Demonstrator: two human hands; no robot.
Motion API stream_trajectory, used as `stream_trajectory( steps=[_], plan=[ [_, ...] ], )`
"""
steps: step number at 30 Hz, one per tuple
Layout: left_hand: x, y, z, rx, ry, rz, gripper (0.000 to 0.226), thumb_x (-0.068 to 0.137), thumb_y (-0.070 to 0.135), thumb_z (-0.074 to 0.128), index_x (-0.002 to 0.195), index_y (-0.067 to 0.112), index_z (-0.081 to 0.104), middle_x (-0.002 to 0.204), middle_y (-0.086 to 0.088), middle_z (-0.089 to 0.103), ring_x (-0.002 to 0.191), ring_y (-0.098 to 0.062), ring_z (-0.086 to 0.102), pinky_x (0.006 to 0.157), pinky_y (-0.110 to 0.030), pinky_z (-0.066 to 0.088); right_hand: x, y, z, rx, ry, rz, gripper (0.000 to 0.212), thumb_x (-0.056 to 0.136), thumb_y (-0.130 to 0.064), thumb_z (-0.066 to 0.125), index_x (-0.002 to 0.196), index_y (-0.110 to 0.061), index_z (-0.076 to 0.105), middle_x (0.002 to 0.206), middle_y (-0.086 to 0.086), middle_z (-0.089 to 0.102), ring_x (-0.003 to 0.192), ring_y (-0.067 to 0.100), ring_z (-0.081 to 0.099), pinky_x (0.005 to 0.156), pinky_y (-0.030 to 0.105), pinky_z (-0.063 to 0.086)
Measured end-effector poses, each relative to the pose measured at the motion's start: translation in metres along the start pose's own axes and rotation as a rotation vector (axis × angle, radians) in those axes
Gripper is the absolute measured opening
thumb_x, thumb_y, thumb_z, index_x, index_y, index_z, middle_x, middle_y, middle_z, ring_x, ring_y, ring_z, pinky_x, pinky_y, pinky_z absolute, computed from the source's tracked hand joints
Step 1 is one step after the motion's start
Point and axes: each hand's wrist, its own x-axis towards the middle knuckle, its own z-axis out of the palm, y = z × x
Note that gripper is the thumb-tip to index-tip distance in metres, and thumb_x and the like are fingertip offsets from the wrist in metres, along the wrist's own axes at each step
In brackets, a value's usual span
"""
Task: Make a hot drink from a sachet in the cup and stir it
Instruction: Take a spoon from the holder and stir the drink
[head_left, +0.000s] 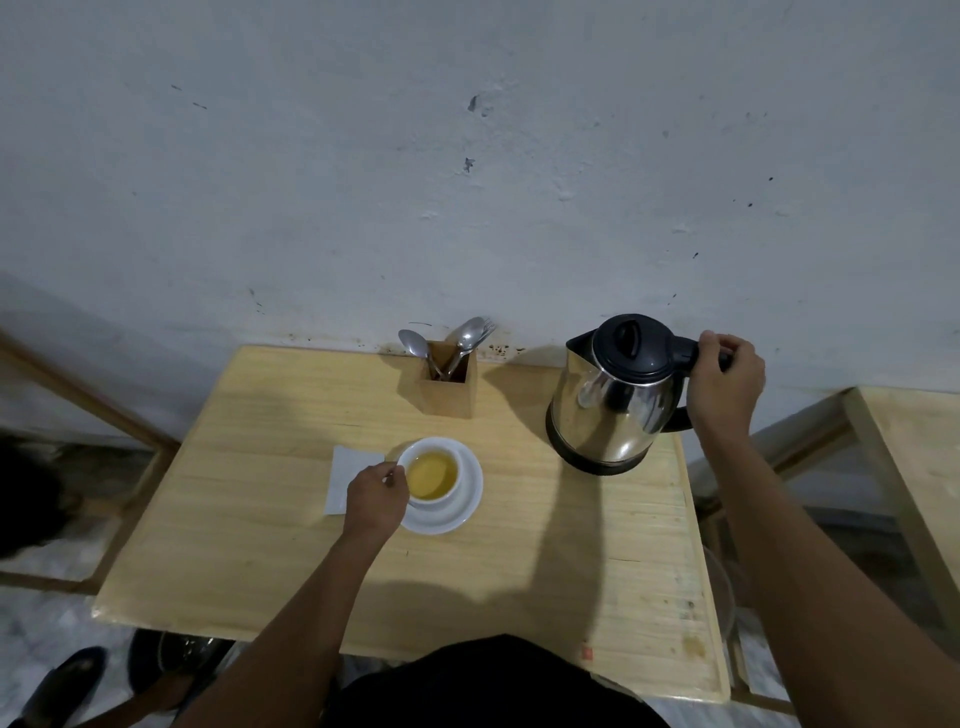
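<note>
A white cup (451, 451) filled with yellow liquid stands on a white saucer (467, 499) in the middle of the wooden table (260, 545). My left hand (375, 496) rests at the cup's left side, fingers pinched on its handle. A steel kettle (618, 400) with a black lid stands upright at the back right of the table. My right hand (727, 384) is closed around the kettle's black handle. A white sachet or napkin (344, 475) lies flat just left of the saucer, partly under my left hand.
A wooden holder (451, 384) with spoons and a fork stands at the back centre, against the wall. A second wooden table (914, 457) is on the right. Black shoes (62, 686) and a dark pan sit on the floor at lower left.
</note>
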Motion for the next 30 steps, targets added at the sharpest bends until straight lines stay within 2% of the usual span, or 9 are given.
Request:
stream_trajectory(
  steps=[2,5,8,12,15,18,22,26,30],
  plan=[
    [0.002,-0.001,-0.003,-0.012,-0.038,0.005,0.028,0.096,0.018,0.047,0.100,0.003,0.070,0.095,-0.013,0.070,0.092,-0.027,0.063,0.076,-0.028,0.041,-0.013,-0.012,0.004,-0.106,0.085,-0.089,0.037,0.092,-0.043,0.048,0.115,-0.017,0.059,0.123,0.007,0.054,0.117,0.022,0.048,0.101,0.041,0.045],
    [0.008,-0.004,-0.010,-0.049,-0.123,0.002,0.022,0.094,0.019,0.049,0.083,0.011,0.067,0.084,-0.020,0.071,0.078,-0.033,0.065,0.073,-0.039,0.050,-0.047,-0.042,0.023,-0.197,0.146,-0.414,0.022,0.091,-0.031,0.056,0.107,-0.017,0.064,0.117,0.006,0.057,0.112,0.023,0.049,0.098,0.040,0.040],
    [0.014,-0.008,-0.018,-0.091,-0.218,-0.014,0.020,0.093,0.020,0.051,0.082,0.014,0.067,0.072,-0.010,0.064,0.067,-0.026,0.059,0.069,-0.038,0.050,-0.081,-0.061,0.059,-0.152,-0.083,-0.721,0.013,0.090,-0.021,0.059,0.097,-0.015,0.068,0.101,0.003,0.063,0.094,0.022,0.058,0.083,0.039,0.047],
    [0.023,-0.007,-0.029,-0.117,-0.344,-0.052,0.017,0.093,0.018,0.052,0.087,0.017,0.068,0.074,-0.007,0.064,0.061,-0.021,0.059,0.064,-0.032,0.051,-0.112,-0.077,0.112,-0.326,-0.585,-0.572,0.020,0.094,-0.032,0.055,0.103,-0.023,0.070,0.100,-0.004,0.067,0.080,0.011,0.059,0.068,0.028,0.045],
    [0.028,-0.003,-0.036,-0.105,-0.420,-0.061,0.021,0.092,0.016,0.053,0.095,0.004,0.070,0.078,-0.009,0.065,0.054,-0.017,0.057,0.055,-0.022,0.051,-0.118,-0.082,0.150,-0.508,-0.767,-0.484,0.022,0.095,-0.031,0.051,0.101,-0.026,0.071,0.097,-0.004,0.071,0.088,0.018,0.064,0.068,0.029,0.046],
    [0.034,-0.003,-0.042,-0.092,-0.462,-0.052,0.023,0.092,0.018,0.055,0.105,0.007,0.070,0.073,-0.002,0.067,0.050,-0.012,0.058,0.047,-0.015,0.050,-0.117,-0.086,0.186,-0.704,-0.847,-0.480,0.023,0.094,-0.032,0.048,0.098,-0.028,0.070,0.085,-0.004,0.069,0.086,0.021,0.066,0.062,0.029,0.042],
    [0.039,-0.004,-0.046,-0.104,-0.516,-0.039,0.021,0.092,0.019,0.057,0.099,0.006,0.072,0.064,0.000,0.064,0.051,-0.012,0.059,0.047,-0.013,0.048,-0.108,-0.092,0.222,-0.889,-0.870,-0.477,0.022,0.091,-0.033,0.049,0.098,-0.022,0.066,0.081,-0.004,0.063,0.085,0.024,0.067,0.066,0.031,0.047],
    [0.046,-0.009,-0.047,-0.106,-0.559,-0.012,0.028,0.091,0.022,0.057,0.086,0.001,0.073,0.070,-0.010,0.067,0.053,-0.017,0.060,0.057,-0.027,0.051,-0.105,-0.096,0.242,-1.006,-0.900,-0.470,0.013,0.088,-0.031,0.051,0.091,-0.020,0.057,0.082,0.000,0.066,0.080,0.025,0.066,0.068,0.031,0.047],
    [0.048,-0.013,-0.046,-0.105,-0.570,0.007,0.031,0.091,0.019,0.056,0.081,-0.005,0.070,0.063,-0.009,0.063,0.049,-0.015,0.058,0.055,-0.028,0.049,-0.106,-0.096,0.253,-1.065,-0.860,-0.455,0.012,0.092,-0.027,0.047,0.089,-0.017,0.051,0.079,0.001,0.061,0.071,0.025,0.058,0.066,0.030,0.041]
  ],
)
